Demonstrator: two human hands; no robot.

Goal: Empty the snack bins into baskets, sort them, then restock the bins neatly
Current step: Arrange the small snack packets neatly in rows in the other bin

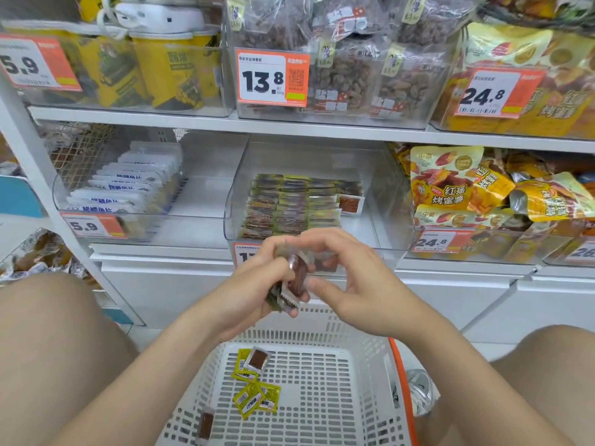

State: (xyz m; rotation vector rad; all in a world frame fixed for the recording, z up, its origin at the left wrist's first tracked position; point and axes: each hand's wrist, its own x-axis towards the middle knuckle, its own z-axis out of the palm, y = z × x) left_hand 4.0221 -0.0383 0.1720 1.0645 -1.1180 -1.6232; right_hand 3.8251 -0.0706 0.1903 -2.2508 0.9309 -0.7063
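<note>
Left hand gripped a stack of snack packets above the white basket. Right hand, close against it, pinched the stack from the right. Both hands were together, just in front of the clear bin. Loose packets lay on the basket floor, and rows of packets lay in the bin.

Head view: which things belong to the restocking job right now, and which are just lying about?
In the job:
left hand and right hand, both on the held packets
middle bin with packet rows
basket with loose packets

Lying about:
yellow cups
nut bags
sweet-potato bags
white packs in the left bin
price tags
</note>
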